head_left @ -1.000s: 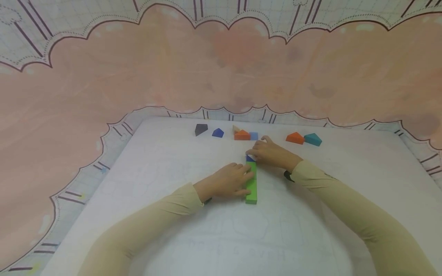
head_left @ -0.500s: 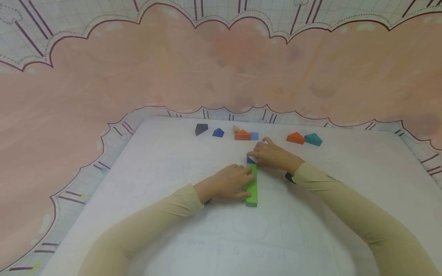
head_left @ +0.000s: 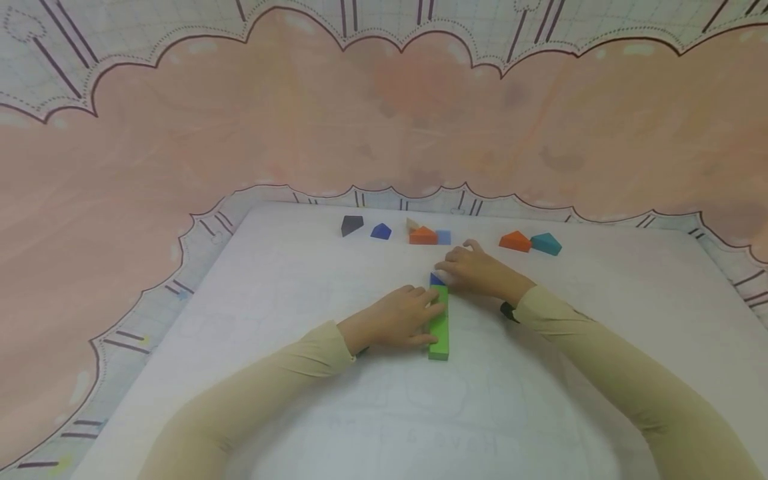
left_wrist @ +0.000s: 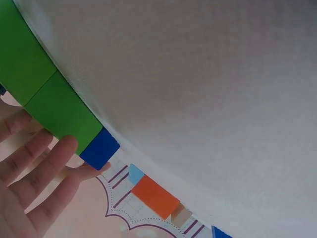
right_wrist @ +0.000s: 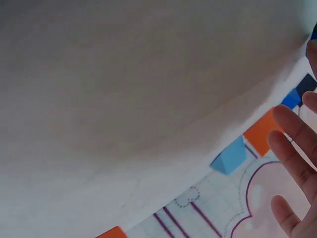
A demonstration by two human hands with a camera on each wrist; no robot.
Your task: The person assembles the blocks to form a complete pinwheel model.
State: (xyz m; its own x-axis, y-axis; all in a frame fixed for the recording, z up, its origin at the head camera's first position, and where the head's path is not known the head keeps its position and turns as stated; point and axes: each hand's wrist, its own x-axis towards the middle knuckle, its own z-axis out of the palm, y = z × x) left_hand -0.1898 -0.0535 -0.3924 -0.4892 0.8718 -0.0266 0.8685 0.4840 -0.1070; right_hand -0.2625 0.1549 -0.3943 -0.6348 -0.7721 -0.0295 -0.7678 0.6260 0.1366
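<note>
Two green blocks (head_left: 440,343) lie end to end in a straight row, with a small blue triangular block (head_left: 436,280) against their far end. My left hand (head_left: 396,317) reaches in from the left, fingers spread and touching the green blocks; the left wrist view shows its fingertips (left_wrist: 69,144) along their side. From the right, my right hand (head_left: 477,270) has its fingertips at the blue triangular block, which it partly covers in the head view. In the right wrist view its other fingers (right_wrist: 292,126) are extended and hold nothing.
Along the far side of the white table (head_left: 288,267) lie a dark grey block (head_left: 352,225), a blue one (head_left: 381,231), an orange one (head_left: 423,236) beside a light blue one (head_left: 444,237) and a tan one, then another orange block (head_left: 515,241) touching a teal one (head_left: 546,244).
The green blocks and the blue triangular block have slid slightly toward the person. Both hands stay nearly in place; the far blocks look unmoved apart from a small camera shift.
</note>
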